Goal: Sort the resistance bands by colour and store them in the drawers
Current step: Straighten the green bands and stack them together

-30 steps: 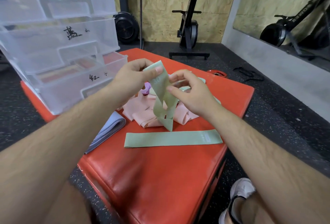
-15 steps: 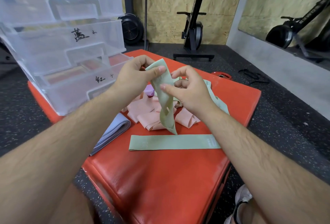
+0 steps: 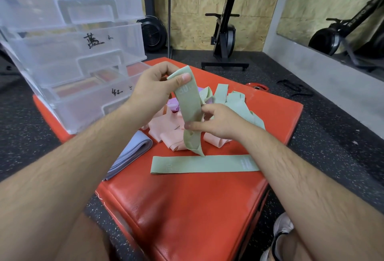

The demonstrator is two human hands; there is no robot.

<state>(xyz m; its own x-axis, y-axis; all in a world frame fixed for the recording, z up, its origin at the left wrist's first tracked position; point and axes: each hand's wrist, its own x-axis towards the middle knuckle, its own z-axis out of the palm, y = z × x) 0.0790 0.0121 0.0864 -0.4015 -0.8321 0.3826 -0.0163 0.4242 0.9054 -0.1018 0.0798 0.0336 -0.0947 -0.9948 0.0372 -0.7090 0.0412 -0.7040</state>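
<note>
A red padded worktop (image 3: 187, 208) sits on black speckled flooring (image 3: 322, 146), with chipboard walls (image 3: 197, 1) and an exercise machine (image 3: 226, 21) behind it. A clear unit of 3 drawers (image 3: 83, 53) stands on its far left corner. The left hand (image 3: 153, 92) pinches the top of a green band (image 3: 189, 107) and the right hand (image 3: 218, 123) pinches it lower down, above a heap of pink bands (image 3: 166, 127). Another green band (image 3: 204, 164) lies flat nearer, with folded blue-grey bands (image 3: 133, 152) to its left.

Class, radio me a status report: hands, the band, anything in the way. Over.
Left hand pinches green band at top, right hand lower down. Band hangs twisted, not yet in drawers. Pink bands heaped beneath.
</note>
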